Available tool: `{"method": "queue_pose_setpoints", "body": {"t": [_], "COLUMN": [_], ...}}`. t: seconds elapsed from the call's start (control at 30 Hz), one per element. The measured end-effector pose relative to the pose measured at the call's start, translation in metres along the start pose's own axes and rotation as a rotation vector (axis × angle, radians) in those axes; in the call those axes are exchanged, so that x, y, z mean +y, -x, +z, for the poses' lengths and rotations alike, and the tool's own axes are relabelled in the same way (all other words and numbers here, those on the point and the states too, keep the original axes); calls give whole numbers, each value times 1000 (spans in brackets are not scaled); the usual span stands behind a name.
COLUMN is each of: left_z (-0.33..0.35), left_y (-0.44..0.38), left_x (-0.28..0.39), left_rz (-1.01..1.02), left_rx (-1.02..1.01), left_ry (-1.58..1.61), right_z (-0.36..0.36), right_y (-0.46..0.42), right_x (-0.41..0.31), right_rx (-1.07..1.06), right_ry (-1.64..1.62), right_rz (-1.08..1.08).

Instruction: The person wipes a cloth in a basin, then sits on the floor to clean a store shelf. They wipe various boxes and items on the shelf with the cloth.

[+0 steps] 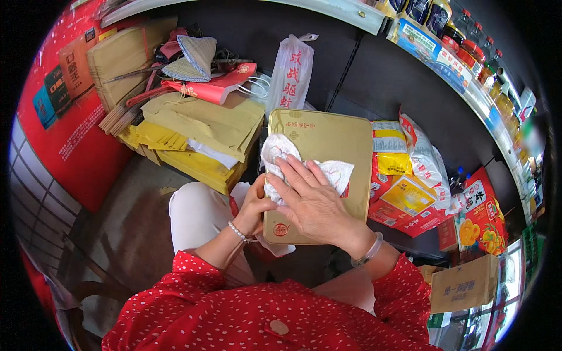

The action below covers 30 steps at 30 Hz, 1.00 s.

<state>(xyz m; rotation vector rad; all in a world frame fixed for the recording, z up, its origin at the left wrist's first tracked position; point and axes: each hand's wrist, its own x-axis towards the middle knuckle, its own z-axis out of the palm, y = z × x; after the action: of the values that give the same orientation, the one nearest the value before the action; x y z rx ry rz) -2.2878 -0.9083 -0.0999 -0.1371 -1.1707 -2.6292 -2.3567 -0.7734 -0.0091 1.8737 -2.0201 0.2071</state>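
A gold-coloured rectangular tin box [325, 136] with rounded corners lies in front of me, printed with red writing. My left hand [253, 206] grips its left edge, the thumb over the rim and the fingers partly hidden below. A white patterned cloth [336, 173] lies crumpled across the lid. My right hand [314, 202] rests flat on the cloth with its fingers spread, pressing it against the lid near the left edge. Part of the cloth shows to the right of the fingers and part beyond them.
Yellow paper stacks [197, 164] stand at the left, with incense sticks [120, 118] and a folded woven hat [193, 59] about them. A white plastic bag [292, 72] stands behind the tin. Packaged goods [408, 188] and a cardboard box [464, 284] are at the right, below a shelf of bottles.
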Motion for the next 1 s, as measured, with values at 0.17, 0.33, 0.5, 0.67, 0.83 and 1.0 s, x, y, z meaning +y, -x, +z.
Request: {"method": "queue_pose_setpoints", "body": {"t": [0.17, 0.33, 0.5, 0.67, 0.83, 1.0], "left_z": [3, 5, -2, 1, 1, 2], "left_y": [-2, 0, -1, -3, -3, -1], "left_x": [0, -2, -6, -14, -3, 13], "left_rz": [-67, -108, -175, -58, -124, -32], "left_rx": [-4, -16, -19, 49, 19, 63], "left_ry": [-77, 5, 25, -16, 57, 27], "right_z": [-8, -8, 7, 7, 4, -4], "right_y": [-19, -37, -15, -34, -41, -9], "right_x": [35, 63, 17, 53, 74, 46], "right_rx": [96, 203, 51, 134, 194, 216], "right_ry": [148, 45, -7, 34, -49, -46], "right_rz": [-11, 147, -18, 51, 182, 70]}}
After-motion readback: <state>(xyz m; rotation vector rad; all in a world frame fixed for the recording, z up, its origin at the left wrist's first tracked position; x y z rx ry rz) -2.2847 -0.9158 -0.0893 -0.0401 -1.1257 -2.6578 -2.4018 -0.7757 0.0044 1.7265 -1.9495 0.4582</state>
